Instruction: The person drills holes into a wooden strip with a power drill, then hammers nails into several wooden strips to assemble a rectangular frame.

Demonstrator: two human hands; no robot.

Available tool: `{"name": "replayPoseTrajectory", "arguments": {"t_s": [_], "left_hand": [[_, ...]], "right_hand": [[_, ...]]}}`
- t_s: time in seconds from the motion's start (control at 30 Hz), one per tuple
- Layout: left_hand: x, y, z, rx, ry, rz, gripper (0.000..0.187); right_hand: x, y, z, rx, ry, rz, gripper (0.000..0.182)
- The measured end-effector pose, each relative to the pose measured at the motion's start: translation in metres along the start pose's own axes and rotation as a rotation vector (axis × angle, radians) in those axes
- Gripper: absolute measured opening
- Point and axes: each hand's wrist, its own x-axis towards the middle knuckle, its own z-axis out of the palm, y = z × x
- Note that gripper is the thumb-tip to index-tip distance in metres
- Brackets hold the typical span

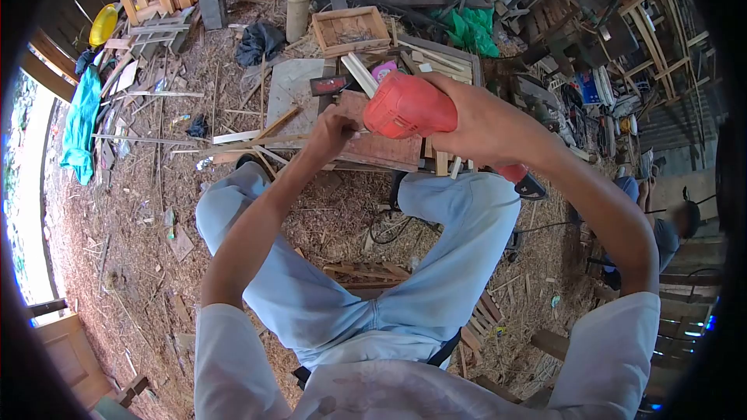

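A red power tool is in my right hand, whose fingers wrap round its grip above the low work surface. My left hand is closed just left of the tool, over a reddish-brown board; whatever its fingers pinch is too small to name. A pale wood strip slants up behind the tool, beside a pink round item. Left of these lies a dark red-and-black box. The tool's front end is hidden from me.
Behind the work surface stands a wooden tray with small pieces in it. Wood sticks and shavings cover the ground. A black bag lies at the back left. At the right edge a person is seated. My knees flank the surface's near side.
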Motion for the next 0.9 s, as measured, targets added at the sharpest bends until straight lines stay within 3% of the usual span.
{"name": "replayPoseTrajectory", "arguments": {"t_s": [0.07,0.17,0.27,0.47,0.9], "left_hand": [[0.000,0.003,-0.004,0.110,-0.016,0.109,0.025],[0.002,0.006,-0.006,0.037,-0.060,-0.001,0.023],[0.001,-0.016,0.002,-0.040,-0.040,0.013,0.021],[0.001,0.002,-0.004,-0.083,-0.071,-0.107,0.021],[0.000,0.003,-0.006,-0.003,-0.060,-0.091,0.021]], "right_hand": [[0.003,0.005,0.000,0.026,0.001,-0.022,0.062],[0.007,0.009,0.002,-0.002,0.033,-0.083,0.060],[0.007,0.006,0.000,-0.006,-0.001,-0.008,0.060],[0.008,0.013,0.000,0.008,0.030,-0.074,0.061],[0.008,0.017,0.000,-0.004,0.021,-0.050,0.064]]}}
